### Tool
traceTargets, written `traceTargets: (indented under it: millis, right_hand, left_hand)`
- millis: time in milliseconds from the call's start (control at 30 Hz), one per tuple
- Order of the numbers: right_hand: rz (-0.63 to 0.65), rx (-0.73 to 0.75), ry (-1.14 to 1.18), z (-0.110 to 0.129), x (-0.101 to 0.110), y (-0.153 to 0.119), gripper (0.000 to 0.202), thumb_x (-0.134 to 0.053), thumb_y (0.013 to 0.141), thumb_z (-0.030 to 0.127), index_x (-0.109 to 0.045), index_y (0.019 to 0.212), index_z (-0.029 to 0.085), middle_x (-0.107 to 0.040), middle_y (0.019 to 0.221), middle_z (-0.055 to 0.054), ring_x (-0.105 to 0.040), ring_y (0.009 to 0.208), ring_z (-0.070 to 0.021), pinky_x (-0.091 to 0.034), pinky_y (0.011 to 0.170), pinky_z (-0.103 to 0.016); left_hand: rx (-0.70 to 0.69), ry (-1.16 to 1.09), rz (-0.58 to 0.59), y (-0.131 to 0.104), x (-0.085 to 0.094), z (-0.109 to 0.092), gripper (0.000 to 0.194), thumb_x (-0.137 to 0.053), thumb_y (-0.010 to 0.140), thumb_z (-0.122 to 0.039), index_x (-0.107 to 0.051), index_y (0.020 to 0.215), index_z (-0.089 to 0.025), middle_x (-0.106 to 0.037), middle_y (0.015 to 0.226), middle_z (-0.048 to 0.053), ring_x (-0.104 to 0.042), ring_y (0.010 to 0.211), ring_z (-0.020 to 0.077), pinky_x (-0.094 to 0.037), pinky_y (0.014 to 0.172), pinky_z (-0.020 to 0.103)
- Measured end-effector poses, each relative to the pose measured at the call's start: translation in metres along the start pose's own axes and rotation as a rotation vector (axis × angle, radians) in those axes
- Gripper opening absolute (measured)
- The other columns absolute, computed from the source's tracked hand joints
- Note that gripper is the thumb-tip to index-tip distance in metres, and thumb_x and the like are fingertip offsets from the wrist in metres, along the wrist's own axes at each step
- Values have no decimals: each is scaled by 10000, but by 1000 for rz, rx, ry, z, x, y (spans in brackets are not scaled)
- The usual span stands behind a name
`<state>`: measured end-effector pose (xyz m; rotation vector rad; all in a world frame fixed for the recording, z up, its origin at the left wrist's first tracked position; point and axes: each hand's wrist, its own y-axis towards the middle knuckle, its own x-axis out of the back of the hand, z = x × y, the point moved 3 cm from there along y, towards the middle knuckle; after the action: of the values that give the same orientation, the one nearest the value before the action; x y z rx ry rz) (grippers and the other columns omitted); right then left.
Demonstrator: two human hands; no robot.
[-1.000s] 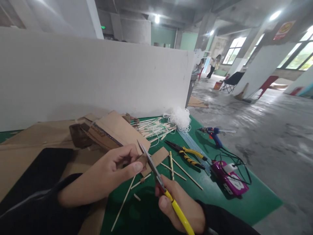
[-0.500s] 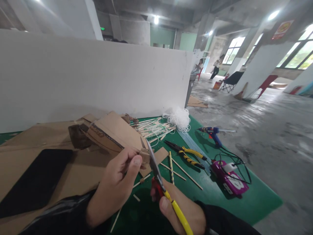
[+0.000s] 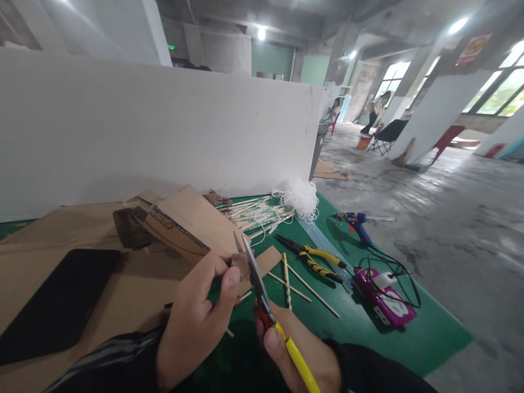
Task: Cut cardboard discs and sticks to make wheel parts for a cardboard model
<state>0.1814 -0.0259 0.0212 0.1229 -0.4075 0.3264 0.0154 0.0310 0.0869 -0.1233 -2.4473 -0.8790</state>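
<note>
My left hand (image 3: pixel 204 314) pinches a small piece of brown cardboard (image 3: pixel 241 264) between thumb and fingers. My right hand (image 3: pixel 292 338) grips a pair of scissors (image 3: pixel 257 278) with yellow and red handles, pointing up and away from me. Their blades are parted, lying right at the cardboard piece; whether they bite into it I cannot tell. Behind both hands lies a larger folded cardboard piece (image 3: pixel 196 215). A flat cardboard strip (image 3: pixel 268 259) and a yellow patterned stick (image 3: pixel 287 281) rest on the green table (image 3: pixel 434 338) just beyond the scissors.
Pliers (image 3: pixel 313 261), a blue glue gun (image 3: pixel 359 225) and a purple power strip (image 3: pixel 385 303) lie to the right. Thin wooden sticks (image 3: pixel 256 213) and tangled white cord (image 3: pixel 301 199) sit at the back. A black flat panel (image 3: pixel 61 305) covers cardboard at left. A white partition (image 3: pixel 164 131) stands behind.
My left hand has shifted slightly right and down with the cardboard piece. The scissors have moved a little down and left, and their blades look more parted. A distant person has moved.
</note>
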Motion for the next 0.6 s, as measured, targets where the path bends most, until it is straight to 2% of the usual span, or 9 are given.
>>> traceTargets:
  millis: [100,200,333,600]
  right_hand:
    - [-13,31,7,4,2,3,571,-250,935,730,-492,931,212,-558,857,-66,-528,790,-214,-457,792,-372]
    - [-57,39,15,6,3,5,582,-261,919,751,-491,902,217,-544,807,-52,-504,731,-203,-454,759,-363]
    - [-23,30,17,7,3,7,604,-272,906,771,-501,865,214,-554,779,-52,-507,720,-206,-454,719,-353]
    - [-98,42,18,-6,-2,-3,549,-315,942,700,-570,940,214,-591,829,-62,-555,781,-225,-469,770,-366]
  left_hand:
    - [0,2,-1,1,0,-1,226,-451,983,-189,-444,761,-233,-591,811,-28,-571,716,138,-442,678,231]
    - [8,-1,-2,2,0,-1,225,-453,984,-198,-435,762,-232,-597,820,-26,-578,719,138,-444,673,234]
    - [9,10,-15,1,0,0,245,-458,984,-212,-409,745,-232,-579,789,-31,-559,682,132,-436,651,239]
    - [1,-14,4,1,-1,-1,230,-443,990,-196,-441,763,-232,-589,799,-22,-562,715,141,-435,660,245]
